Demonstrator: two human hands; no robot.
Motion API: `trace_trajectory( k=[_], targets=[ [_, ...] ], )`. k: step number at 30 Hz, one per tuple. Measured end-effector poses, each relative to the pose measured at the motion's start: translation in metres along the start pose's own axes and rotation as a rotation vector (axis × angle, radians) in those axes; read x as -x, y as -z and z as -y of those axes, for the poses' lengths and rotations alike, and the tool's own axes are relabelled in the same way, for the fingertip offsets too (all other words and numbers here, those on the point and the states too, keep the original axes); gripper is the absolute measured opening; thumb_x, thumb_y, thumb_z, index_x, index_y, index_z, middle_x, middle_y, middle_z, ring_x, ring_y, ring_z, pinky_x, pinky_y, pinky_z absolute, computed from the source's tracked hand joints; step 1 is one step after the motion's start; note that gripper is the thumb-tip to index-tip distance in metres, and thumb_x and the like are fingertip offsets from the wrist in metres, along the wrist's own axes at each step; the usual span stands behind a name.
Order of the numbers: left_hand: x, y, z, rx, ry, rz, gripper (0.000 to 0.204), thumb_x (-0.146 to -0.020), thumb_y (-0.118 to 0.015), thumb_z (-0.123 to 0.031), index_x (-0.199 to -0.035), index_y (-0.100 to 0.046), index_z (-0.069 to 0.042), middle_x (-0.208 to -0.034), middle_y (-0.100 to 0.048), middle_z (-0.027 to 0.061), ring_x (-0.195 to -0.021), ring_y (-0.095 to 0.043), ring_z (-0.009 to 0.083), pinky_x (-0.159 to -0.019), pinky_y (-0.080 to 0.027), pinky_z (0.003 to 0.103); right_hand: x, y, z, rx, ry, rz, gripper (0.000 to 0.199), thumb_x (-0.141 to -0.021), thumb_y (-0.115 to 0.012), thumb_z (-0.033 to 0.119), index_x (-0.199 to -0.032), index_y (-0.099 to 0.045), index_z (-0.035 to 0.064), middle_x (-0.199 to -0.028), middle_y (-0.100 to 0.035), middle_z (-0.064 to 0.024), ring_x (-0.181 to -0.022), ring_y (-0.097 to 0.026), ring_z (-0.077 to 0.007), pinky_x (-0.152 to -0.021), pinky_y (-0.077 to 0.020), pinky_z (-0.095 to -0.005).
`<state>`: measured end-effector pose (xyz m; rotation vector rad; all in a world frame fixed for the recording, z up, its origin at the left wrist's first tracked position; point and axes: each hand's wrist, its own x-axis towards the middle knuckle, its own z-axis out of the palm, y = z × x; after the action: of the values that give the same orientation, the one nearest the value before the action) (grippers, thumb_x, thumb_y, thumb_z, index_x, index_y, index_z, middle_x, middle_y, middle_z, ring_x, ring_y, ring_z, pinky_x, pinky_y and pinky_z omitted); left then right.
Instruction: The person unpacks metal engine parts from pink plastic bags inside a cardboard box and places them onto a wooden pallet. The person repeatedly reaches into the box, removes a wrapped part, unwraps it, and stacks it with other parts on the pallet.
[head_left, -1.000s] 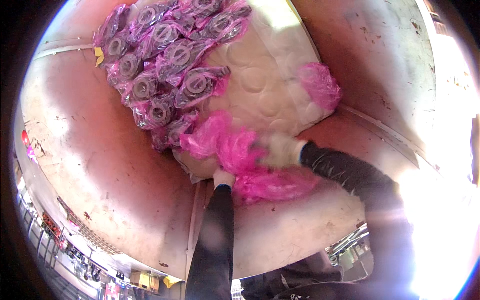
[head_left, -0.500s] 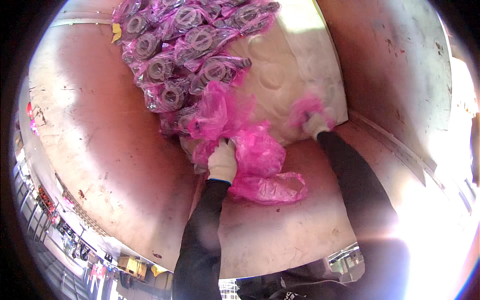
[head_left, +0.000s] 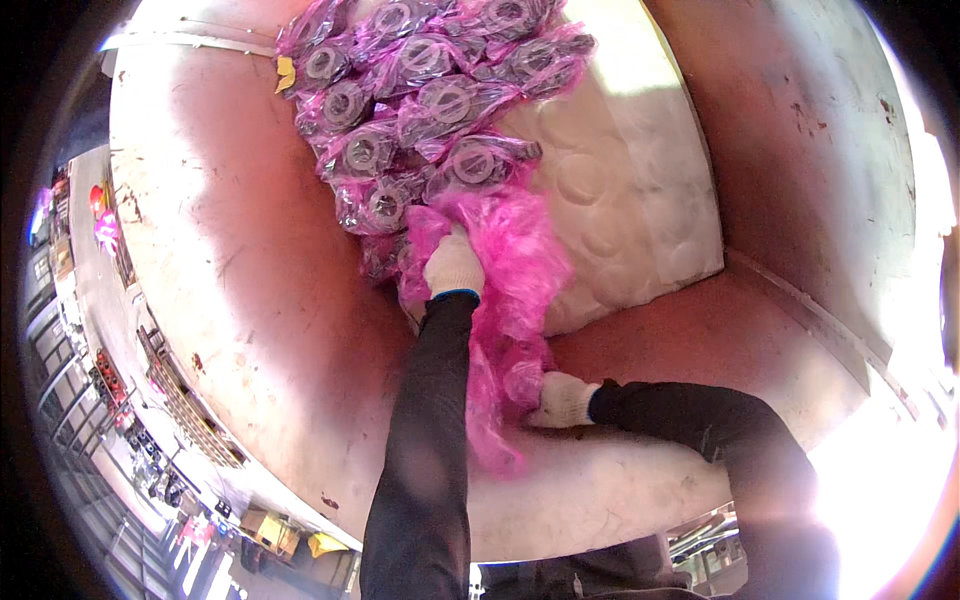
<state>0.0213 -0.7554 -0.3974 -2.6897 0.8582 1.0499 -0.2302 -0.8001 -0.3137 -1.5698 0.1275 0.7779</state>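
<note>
Crumpled pink plastic bags (head_left: 515,255) hang in a loose bunch from the near end of the stack down toward me. In a white knit glove, my left hand (head_left: 455,265) is closed on the upper part of the bunch, its fingertips partly hidden by film. My right hand (head_left: 563,400), also gloved, grips the bunch's lower edge beside the bin's near wall. Just beyond my left hand lie rows of dark ring-ended metal parts (head_left: 470,165), each wrapped in pink film.
A large rust-stained metal bin (head_left: 250,330) curves around everything. To the right of the wrapped parts lies a pale padded sheet (head_left: 630,200) with round dents. A yellow scrap (head_left: 286,74) sits at the stack's far left. Beyond the left rim is a cardboard box (head_left: 268,535).
My right hand has come from over the pale sheet down and left to the lower bags. My left hand has moved slightly up, and the bags have stretched into a longer bunch.
</note>
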Motion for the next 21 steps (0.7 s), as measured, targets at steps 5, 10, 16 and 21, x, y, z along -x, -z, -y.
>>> trace_trajectory(
  k=[5,10,16,21],
  targets=[
    [0.056,-0.023,0.014,-0.037,0.034,0.159,0.027,-0.086,-0.06,-0.011,-0.11,-0.069,-0.002,-0.12,-0.065,0.0232,-0.104,-0.068,0.04,-0.088,-0.057,0.046,-0.013,0.007,-0.046,-0.198,0.033,-0.4,0.038,-0.084,-0.067,0.017,-0.121,-0.065,0.0071,-0.109,-0.071,-0.0191,-0.106,-0.066,-0.0379,-0.094,-0.0518,-0.0441],
    [0.129,-0.037,0.057,-0.295,-0.033,0.342,0.039,-0.086,-0.059,-0.024,-0.117,-0.071,-0.003,-0.148,-0.043,0.0219,-0.131,-0.048,0.0426,-0.102,-0.045,0.057,-0.008,0.09,-0.001,0.749,0.034,-0.397,0.044,-0.076,-0.078,0.033,-0.114,-0.071,0.0119,-0.155,-0.041,-0.0171,-0.141,-0.037,-0.0445,-0.117,-0.0305,-0.0546],
    [0.169,-0.039,0.061,-0.411,-0.276,0.763,0.057,-0.088,-0.059,-0.043,-0.131,-0.065,-0.007,-0.148,-0.05,0.0201,-0.138,-0.045,0.036,-0.111,-0.036,0.056,-0.064,0.05,0.025,0.871,0.114,0.077,0.042,-0.071,-0.082,0.041,-0.103,-0.078,0.0151,-0.161,-0.033,-0.0142,-0.145,-0.03,-0.0427,-0.12,-0.0246,-0.0575],
    [0.191,0.074,0.049,0.373,-0.031,1.112,0.087,-0.082,-0.066,-0.071,-0.142,-0.057,-0.008,-0.145,-0.057,0.0161,-0.132,-0.054,0.0286,-0.11,-0.04,0.039,-0.08,-0.008,-0.025,0.299,0.173,0.228,0.049,-0.08,-0.075,0.043,-0.122,-0.07,0.0177,-0.131,-0.064,-0.0162,-0.122,-0.06,-0.0317,-0.105,-0.0455,-0.041]
  ],
)
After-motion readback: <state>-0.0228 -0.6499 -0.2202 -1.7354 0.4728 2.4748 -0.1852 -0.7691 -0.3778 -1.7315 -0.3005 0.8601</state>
